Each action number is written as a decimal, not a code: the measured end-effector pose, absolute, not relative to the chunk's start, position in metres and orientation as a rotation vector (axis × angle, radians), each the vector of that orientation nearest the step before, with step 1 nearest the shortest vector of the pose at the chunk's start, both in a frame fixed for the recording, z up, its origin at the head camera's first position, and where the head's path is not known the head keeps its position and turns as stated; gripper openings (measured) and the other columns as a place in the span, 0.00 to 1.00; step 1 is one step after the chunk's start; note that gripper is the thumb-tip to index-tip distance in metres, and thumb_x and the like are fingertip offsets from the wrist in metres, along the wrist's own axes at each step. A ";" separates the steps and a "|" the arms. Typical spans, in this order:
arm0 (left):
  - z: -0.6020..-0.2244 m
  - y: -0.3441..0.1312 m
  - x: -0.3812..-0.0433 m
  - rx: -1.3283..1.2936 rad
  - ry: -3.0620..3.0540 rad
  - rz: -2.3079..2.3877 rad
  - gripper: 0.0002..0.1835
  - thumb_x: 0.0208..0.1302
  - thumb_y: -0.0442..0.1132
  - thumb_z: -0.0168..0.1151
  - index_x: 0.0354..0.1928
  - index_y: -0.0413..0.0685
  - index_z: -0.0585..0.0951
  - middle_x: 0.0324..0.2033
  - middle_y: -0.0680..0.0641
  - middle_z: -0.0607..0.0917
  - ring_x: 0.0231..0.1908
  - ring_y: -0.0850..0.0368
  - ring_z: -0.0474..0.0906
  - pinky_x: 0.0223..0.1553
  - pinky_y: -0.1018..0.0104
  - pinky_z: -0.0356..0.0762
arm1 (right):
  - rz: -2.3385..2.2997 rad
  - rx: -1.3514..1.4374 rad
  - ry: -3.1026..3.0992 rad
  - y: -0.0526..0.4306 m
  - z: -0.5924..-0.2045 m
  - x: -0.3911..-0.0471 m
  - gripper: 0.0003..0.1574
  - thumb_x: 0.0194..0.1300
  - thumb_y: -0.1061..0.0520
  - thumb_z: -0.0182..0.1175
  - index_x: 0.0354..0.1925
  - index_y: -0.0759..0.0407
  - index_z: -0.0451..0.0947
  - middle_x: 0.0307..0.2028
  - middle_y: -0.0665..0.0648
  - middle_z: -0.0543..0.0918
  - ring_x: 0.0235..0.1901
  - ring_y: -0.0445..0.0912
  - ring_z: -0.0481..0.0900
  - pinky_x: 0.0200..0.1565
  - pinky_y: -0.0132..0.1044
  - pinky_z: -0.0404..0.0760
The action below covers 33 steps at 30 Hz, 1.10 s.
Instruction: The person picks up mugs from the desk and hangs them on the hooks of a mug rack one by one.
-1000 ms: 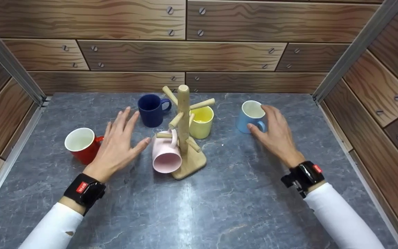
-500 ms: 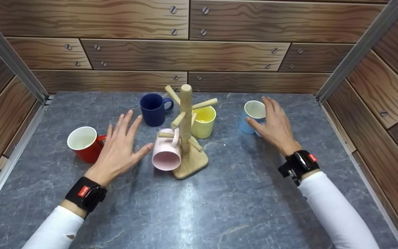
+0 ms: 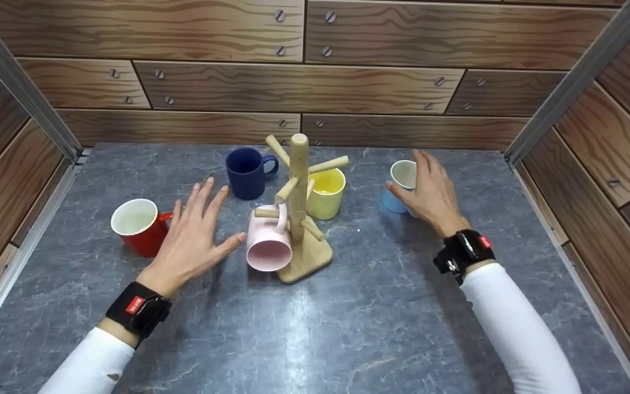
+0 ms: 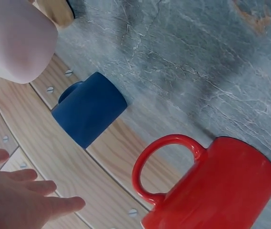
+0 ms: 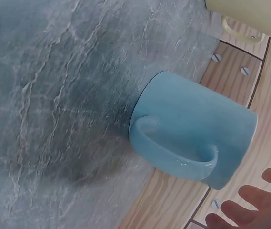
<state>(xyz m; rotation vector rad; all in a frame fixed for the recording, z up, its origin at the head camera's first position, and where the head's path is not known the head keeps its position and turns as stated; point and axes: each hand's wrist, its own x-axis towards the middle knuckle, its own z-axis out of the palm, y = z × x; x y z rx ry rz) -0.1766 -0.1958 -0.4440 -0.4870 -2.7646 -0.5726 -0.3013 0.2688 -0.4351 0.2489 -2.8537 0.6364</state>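
Note:
My left hand (image 3: 186, 241) hovers with spread fingers between the red mug (image 3: 141, 241) and the pink mug (image 3: 264, 232). The pink mug hangs on its side by its handle from a peg of the wooden mug tree (image 3: 299, 186). Over the near right side of the light blue mug (image 3: 390, 201) is my right hand (image 3: 431, 194), thumb and fingers apart. In the right wrist view, a gap shows between those fingers (image 5: 256, 205) and the upright light blue mug (image 5: 192, 124); its handle faces the camera.
Behind the left hand stands a dark blue mug (image 3: 245, 180), handle to the right. A yellow mug (image 3: 326, 205) stands just behind the mug tree, partly hidden by it. Wood-patterned panels (image 3: 227, 87) enclose the grey marbled tabletop (image 3: 380, 306) at back and sides.
My right hand has moved slightly forward and left, so it now covers the light blue mug's handle and more of its rim. The left hand stays spread, and the view shifts slightly.

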 end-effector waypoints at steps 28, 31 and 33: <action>-0.449 -0.196 -0.169 -0.478 -2.816 -0.621 0.51 0.67 0.71 0.59 0.81 0.47 0.58 0.81 0.38 0.50 0.79 0.35 0.44 0.73 0.28 0.44 | 0.696 0.050 -2.932 0.262 -0.451 -0.313 0.69 0.65 0.34 0.68 0.80 0.70 0.43 0.69 0.81 0.61 0.64 0.74 0.68 0.62 0.67 0.71; -0.449 -0.197 -0.169 -0.475 -2.818 -0.617 0.51 0.67 0.71 0.59 0.81 0.47 0.58 0.81 0.38 0.50 0.79 0.35 0.44 0.73 0.28 0.44 | 0.682 0.052 -2.901 0.262 -0.453 -0.313 0.68 0.64 0.35 0.69 0.79 0.72 0.46 0.66 0.82 0.64 0.60 0.74 0.71 0.59 0.66 0.74; -0.450 -0.197 -0.169 -0.477 -2.815 -0.614 0.52 0.67 0.71 0.58 0.81 0.47 0.58 0.81 0.38 0.50 0.79 0.35 0.44 0.73 0.28 0.45 | 0.676 0.053 -2.880 0.262 -0.454 -0.314 0.66 0.64 0.36 0.70 0.77 0.74 0.49 0.65 0.82 0.65 0.58 0.74 0.72 0.58 0.65 0.74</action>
